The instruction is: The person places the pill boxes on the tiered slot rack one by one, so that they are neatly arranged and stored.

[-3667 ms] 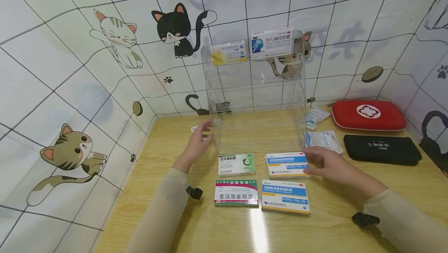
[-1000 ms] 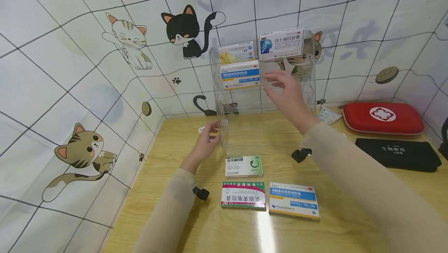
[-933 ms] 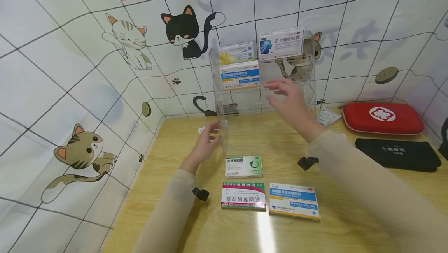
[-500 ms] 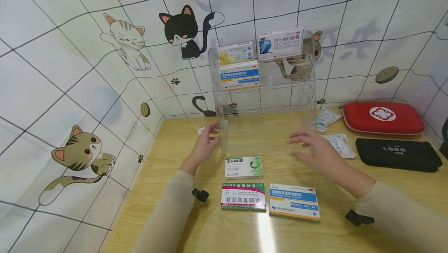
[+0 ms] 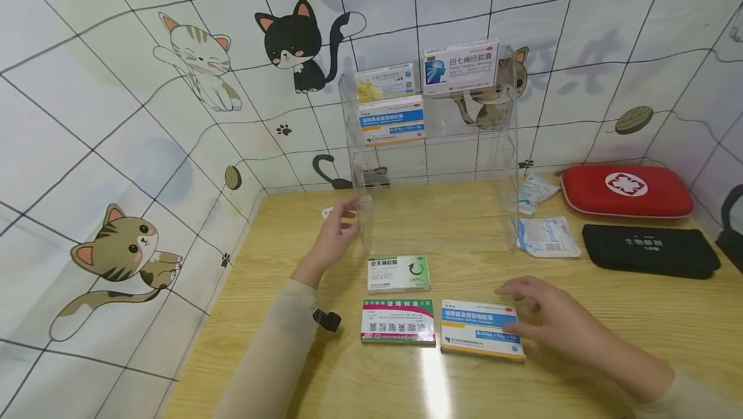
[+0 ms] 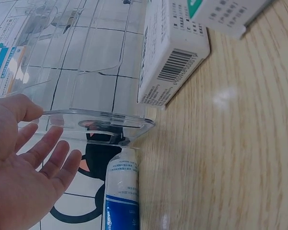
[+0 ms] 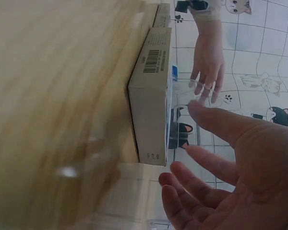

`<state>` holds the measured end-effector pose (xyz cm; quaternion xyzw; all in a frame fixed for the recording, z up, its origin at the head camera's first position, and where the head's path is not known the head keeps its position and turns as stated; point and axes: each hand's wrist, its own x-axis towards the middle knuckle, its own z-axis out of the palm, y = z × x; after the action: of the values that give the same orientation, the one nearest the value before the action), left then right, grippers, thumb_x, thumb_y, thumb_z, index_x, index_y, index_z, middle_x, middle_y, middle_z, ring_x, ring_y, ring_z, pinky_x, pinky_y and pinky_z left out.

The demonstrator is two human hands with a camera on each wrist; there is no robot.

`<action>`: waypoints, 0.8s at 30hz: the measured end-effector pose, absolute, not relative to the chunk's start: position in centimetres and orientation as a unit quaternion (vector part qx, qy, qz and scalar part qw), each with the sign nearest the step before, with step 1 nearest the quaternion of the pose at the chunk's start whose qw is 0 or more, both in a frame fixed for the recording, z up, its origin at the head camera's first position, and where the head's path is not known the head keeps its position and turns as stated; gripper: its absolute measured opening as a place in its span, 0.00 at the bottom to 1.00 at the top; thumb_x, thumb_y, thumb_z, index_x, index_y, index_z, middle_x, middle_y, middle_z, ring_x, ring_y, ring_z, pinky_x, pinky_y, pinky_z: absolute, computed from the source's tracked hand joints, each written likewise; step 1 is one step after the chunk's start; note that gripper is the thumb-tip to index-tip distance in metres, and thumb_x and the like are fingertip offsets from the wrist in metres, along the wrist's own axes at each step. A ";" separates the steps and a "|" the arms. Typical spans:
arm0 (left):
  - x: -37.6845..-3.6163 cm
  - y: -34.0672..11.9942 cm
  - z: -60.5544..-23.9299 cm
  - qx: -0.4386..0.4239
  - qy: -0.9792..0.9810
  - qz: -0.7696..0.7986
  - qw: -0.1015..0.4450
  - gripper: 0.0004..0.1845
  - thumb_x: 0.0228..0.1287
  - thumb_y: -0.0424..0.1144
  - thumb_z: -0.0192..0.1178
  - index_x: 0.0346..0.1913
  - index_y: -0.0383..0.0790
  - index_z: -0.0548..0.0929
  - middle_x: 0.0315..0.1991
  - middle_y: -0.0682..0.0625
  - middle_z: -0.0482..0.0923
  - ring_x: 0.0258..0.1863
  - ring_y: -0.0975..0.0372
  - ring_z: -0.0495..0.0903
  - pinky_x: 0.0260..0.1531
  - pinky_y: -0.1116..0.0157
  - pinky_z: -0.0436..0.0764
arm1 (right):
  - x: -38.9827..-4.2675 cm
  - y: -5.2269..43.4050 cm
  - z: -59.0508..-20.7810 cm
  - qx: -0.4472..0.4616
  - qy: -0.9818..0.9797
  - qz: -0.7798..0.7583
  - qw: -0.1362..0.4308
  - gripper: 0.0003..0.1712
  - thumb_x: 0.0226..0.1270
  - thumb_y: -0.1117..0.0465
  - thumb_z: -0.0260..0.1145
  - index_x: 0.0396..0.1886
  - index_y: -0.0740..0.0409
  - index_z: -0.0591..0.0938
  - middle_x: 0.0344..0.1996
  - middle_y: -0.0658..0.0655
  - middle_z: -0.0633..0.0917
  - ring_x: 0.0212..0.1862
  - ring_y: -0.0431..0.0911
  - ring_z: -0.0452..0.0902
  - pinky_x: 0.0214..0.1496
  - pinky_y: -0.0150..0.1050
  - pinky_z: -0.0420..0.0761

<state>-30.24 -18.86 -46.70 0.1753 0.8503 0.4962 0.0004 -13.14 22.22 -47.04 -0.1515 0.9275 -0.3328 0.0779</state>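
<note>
My left hand (image 5: pixel 332 232) rests its fingertips at the left side of a clear acrylic display rack (image 5: pixel 435 209); in the left wrist view its fingers are loosely spread and the thumb meets the panel edge. My right hand (image 5: pixel 557 322) hovers at the right end of a blue, white and orange medicine box (image 5: pixel 482 330), thumb over the box and fingers apart. The right wrist view shows this box's white end (image 7: pixel 149 122) beside the relaxed fingers. A matching blue-and-white box (image 5: pixel 391 121) stands in the rack's second tier, at left, below a yellow-and-white box (image 5: pixel 385 84).
A white box (image 5: pixel 461 68) occupies the top tier's right side. Green-white (image 5: pixel 398 274) and magenta-green (image 5: pixel 397 322) boxes lie before the rack. Right are packets (image 5: pixel 548 236), a red case (image 5: pixel 627 191) and a black pouch (image 5: pixel 650 250). A tube (image 6: pixel 122 189) lies left of the rack.
One blue-and-white box has gone from the table into the rack's second tier. My right hand has let go, come down and reached the other blue-and-white box. My left hand stays put.
</note>
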 end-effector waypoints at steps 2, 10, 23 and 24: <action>-30.3 -18.9 -46.6 0.176 0.850 0.496 0.000 0.29 0.76 0.30 0.54 0.77 0.40 0.62 0.72 0.37 0.68 0.67 0.48 0.70 0.68 0.48 0.76 | -12.7 22.4 -47.3 -0.148 0.928 -0.330 0.084 0.36 0.52 0.38 0.80 0.60 0.45 0.84 0.58 0.49 0.84 0.54 0.46 0.81 0.56 0.52 0.86; -30.1 -18.9 -46.4 0.174 0.850 0.497 -0.008 0.29 0.75 0.27 0.55 0.76 0.40 0.63 0.71 0.39 0.69 0.66 0.47 0.71 0.67 0.47 0.77 | -12.2 23.1 -48.2 -0.124 0.924 -0.338 0.129 0.43 0.47 0.36 0.82 0.61 0.49 0.83 0.53 0.48 0.86 0.53 0.45 0.81 0.59 0.54 0.85; -30.1 -18.8 -46.7 0.169 0.855 0.490 -0.001 0.29 0.76 0.32 0.56 0.76 0.36 0.64 0.71 0.37 0.69 0.67 0.48 0.71 0.69 0.49 0.76 | -12.6 23.4 -47.0 -0.056 0.898 -0.421 0.118 0.23 0.61 0.57 0.79 0.54 0.51 0.83 0.51 0.54 0.87 0.47 0.44 0.86 0.44 0.32 0.88; -30.1 -18.8 -46.7 0.169 0.854 0.492 -0.001 0.29 0.76 0.32 0.56 0.76 0.36 0.64 0.71 0.37 0.69 0.68 0.48 0.71 0.70 0.48 0.76 | -12.7 23.5 -46.8 -0.060 0.900 -0.420 0.100 0.18 0.64 0.57 0.77 0.53 0.49 0.84 0.50 0.52 0.88 0.46 0.43 0.86 0.44 0.31 0.88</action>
<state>-30.11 -18.76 -46.68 0.1693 0.8540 0.4920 -0.0010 -12.68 23.45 -46.80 -0.0602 0.8999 -0.4202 0.1001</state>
